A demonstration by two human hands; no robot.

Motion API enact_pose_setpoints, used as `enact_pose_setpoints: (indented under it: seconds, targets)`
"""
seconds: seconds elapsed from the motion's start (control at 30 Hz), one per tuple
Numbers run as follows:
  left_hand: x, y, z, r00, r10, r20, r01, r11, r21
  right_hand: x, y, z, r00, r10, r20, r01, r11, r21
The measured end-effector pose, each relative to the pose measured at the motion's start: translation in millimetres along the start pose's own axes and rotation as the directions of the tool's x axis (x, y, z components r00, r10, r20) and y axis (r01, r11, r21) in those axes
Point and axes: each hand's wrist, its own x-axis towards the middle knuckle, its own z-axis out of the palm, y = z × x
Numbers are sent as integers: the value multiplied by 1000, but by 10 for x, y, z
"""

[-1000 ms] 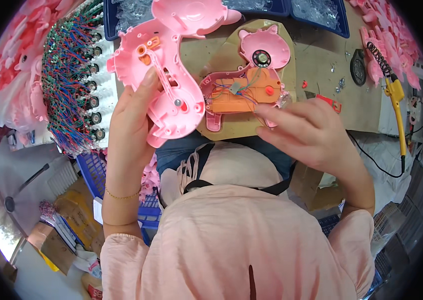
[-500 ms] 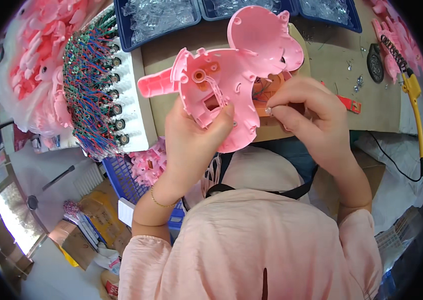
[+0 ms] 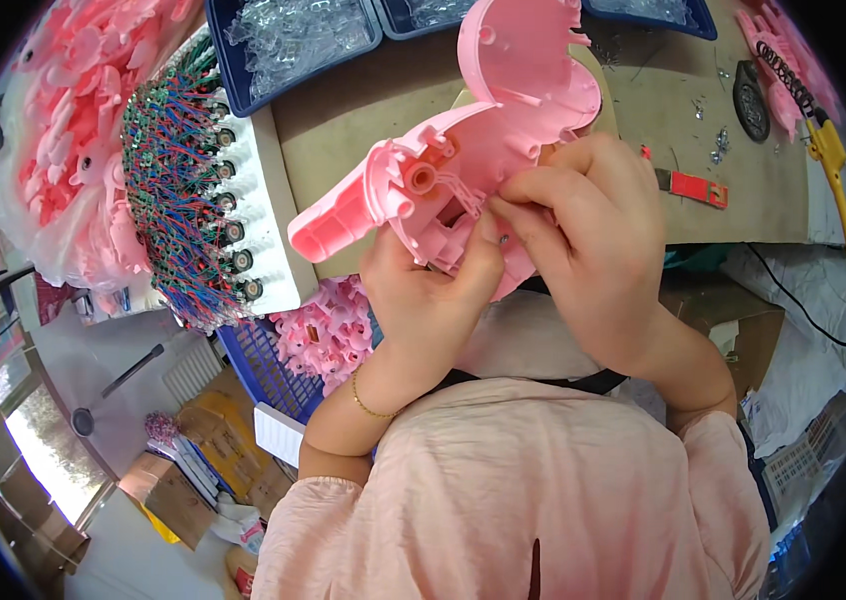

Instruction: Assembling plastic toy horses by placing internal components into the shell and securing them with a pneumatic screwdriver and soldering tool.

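Note:
A hollow pink plastic toy shell [image 3: 508,135], with a handle-like arm sticking out on its left and a rounded cup at its far end, is held above the table's near edge. My left hand [image 3: 433,295] grips its near side, thumb on the inner wall. Inside, beside that thumb, are a round post and a square opening. My right hand [image 3: 593,245] is closed in a pinch, its fingertips pressed down inside the shell beside the left thumb. Whatever lies between those fingertips is hidden.
Blue bins [image 3: 263,101] of clear plastic parts line the back. At left, wired circuit boards [image 3: 173,190] lie by a white foam block [image 3: 288,270], near a bag of pink parts [image 3: 83,130]. A blue basket [image 3: 255,362] stands below; a yellow-handled soldering iron [image 3: 831,165] rests at right.
My right hand has moved left from beside the shell, where it pinched a tiny clear piece, to inside it. The shell has tilted, its far cup rising toward the top of the view.

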Motion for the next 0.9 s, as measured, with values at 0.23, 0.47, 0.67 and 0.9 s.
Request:
enact_pose_setpoints:
  seconds: [0.23, 0.47, 0.67, 0.9]
  targets:
    - [39, -22, 14, 998, 65, -20, -64, 997, 52, 53, 11, -55, 998, 0, 60, 0, 1000, 1]
    - [37, -20, 66, 976, 216, -14, -205, 942, 265, 28, 7, -64, 997, 14, 75, -8, 997, -77]
    - [272, 221, -180, 904, 150, 399, -231, 959, 161, 103, 64, -300, 996, 56, 66, -55, 998, -18]
    - [648, 506, -227, 579, 574, 579, -813, 358, 459, 798, 211, -808, 749, 177, 639, -398, 891, 219]
